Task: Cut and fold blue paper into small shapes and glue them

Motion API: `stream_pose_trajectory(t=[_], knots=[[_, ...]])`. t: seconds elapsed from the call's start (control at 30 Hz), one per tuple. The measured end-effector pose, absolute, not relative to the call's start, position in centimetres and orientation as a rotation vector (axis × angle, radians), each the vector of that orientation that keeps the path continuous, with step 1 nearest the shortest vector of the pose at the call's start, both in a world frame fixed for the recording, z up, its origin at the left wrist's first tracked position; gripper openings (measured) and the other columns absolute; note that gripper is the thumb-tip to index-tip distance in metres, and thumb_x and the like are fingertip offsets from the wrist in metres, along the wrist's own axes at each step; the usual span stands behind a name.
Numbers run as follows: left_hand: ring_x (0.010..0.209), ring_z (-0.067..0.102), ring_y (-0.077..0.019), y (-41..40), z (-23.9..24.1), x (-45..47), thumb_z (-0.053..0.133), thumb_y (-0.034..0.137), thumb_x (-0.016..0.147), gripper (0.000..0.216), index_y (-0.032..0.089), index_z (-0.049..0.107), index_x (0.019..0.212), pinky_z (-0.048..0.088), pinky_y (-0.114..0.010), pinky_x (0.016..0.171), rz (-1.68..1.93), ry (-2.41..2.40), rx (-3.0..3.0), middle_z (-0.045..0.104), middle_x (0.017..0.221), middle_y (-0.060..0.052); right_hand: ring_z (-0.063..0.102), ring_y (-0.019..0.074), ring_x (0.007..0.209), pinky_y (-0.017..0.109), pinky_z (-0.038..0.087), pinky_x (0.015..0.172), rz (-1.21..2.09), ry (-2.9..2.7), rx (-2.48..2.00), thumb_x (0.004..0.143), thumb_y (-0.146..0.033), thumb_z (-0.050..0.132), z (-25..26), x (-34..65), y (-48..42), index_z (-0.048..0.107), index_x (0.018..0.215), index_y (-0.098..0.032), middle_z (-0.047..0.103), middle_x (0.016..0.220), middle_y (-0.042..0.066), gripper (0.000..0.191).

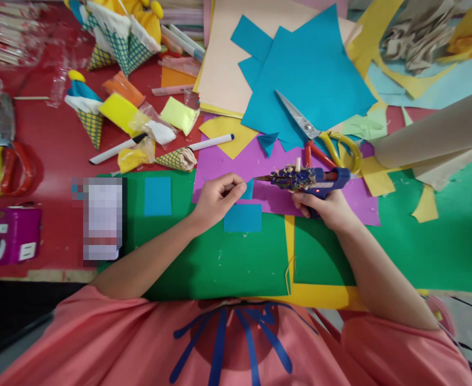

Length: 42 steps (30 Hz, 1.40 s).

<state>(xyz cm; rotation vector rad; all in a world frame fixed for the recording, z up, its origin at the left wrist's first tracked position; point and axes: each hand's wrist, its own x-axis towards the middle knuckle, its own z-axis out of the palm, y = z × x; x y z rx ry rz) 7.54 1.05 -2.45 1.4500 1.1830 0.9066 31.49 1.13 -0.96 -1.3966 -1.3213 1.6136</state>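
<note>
My left hand [216, 199] is closed in a pinch on a small blue paper piece [247, 189], which it holds up at its edge. A blue paper rectangle [243, 217] lies flat just below it on the green sheet [220, 257]. My right hand [327, 207] is wrapped round the grip of a blue glue gun [309, 179]. The gun's nozzle points left, almost touching the held paper piece. Dried glue and scraps cling to the top of the gun.
A second blue rectangle [157, 196] lies on the green sheet at left. Yellow-handled scissors [320, 134] rest on large blue paper [308, 75]. Red-and-yellow scissors [3, 155], white markers [117, 149], paper cones [89, 115], a purple device [8, 233] and a cardboard roll [433, 134] crowd the red table.
</note>
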Motion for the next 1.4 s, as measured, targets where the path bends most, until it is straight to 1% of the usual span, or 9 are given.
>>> stream_pose_trajectory(t=[0.47,0.7,1.03,1.4], knots=[[0.041,0.025,-0.0043,1.01,-2.45,7.51,0.054,0.028,0.087,0.020,0.018,0.053,0.069,0.019,-0.019,0.038,0.929,1.168,1.458,0.032,0.047,0.008,0.043,0.0077,0.039,0.024,0.035,0.042,1.622,-1.384,-1.429,0.073,-0.036,0.069,-1.12,31.67,1.09,0.052,0.055,-0.018,0.049,0.045,-0.003,0.031],[0.041,0.025,-0.0042,0.95,-2.56,7.48,0.054,0.029,0.087,0.021,0.018,0.053,0.069,0.019,-0.019,0.037,0.928,1.164,1.463,0.032,0.047,0.008,0.043,0.0079,0.039,0.025,0.035,0.042,1.618,-1.379,-1.437,0.071,-0.040,0.071,-1.01,31.57,1.09,0.051,0.055,-0.019,0.049,0.045,-0.004,0.034],[0.041,0.025,-0.0042,1.04,-2.64,7.45,0.054,0.030,0.087,0.022,0.018,0.053,0.069,0.019,-0.019,0.038,0.935,1.156,1.472,0.032,0.047,0.008,0.043,0.0078,0.039,0.024,0.036,0.042,1.620,-1.384,-1.438,0.072,-0.034,0.069,-0.95,31.65,1.07,0.049,0.053,-0.019,0.049,0.044,-0.003,0.031],[0.040,0.024,-0.0044,1.03,-2.60,7.43,0.053,0.030,0.087,0.022,0.018,0.052,0.069,0.019,-0.019,0.037,0.937,1.168,1.461,0.031,0.047,0.008,0.043,0.0078,0.039,0.024,0.036,0.042,1.628,-1.403,-1.419,0.075,-0.032,0.066,-1.47,31.86,0.94,0.051,0.057,-0.019,0.049,0.045,-0.004,0.027]])
